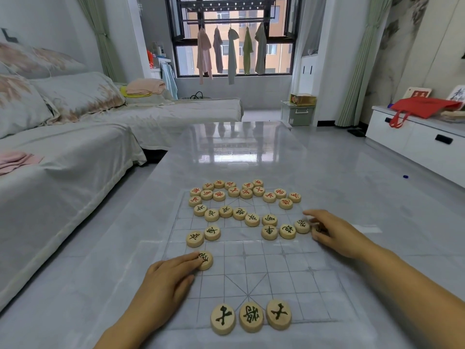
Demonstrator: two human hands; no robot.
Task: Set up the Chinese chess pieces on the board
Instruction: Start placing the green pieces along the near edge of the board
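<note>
Wooden discs, three of them, the near trio [251,317], sit side by side on the closest row of the board [254,275], black characters up. The board is a clear gridded sheet lying on the glossy grey tabletop [251,147].

Just beyond and to the left, the left hand [171,280] lies flat with its fingers nearly straight. Its fingertips touch the near-left edge of the left piece [206,260] and nothing is gripped; it looks like a slide, not a lift. That piece is forward and right of the hand, near the board's left edge.

Further out on the right, the right hand [334,233] has thumb and fingers curled round the right piece [319,229], which is mostly hidden at the board's right edge.

Between and beyond both hands the black pile [239,214] is strewn across the middle rows. Its right end touches or nearly touches the right fingers, and a loose pair on its left lies just past the left piece. So I judge that each hand is better placed for its own side. The discs are round, so no axis matters, only reach.

Farthest off, the red pile [246,193] crowds the far edge, unsorted. Setup looks barely begun.
</note>
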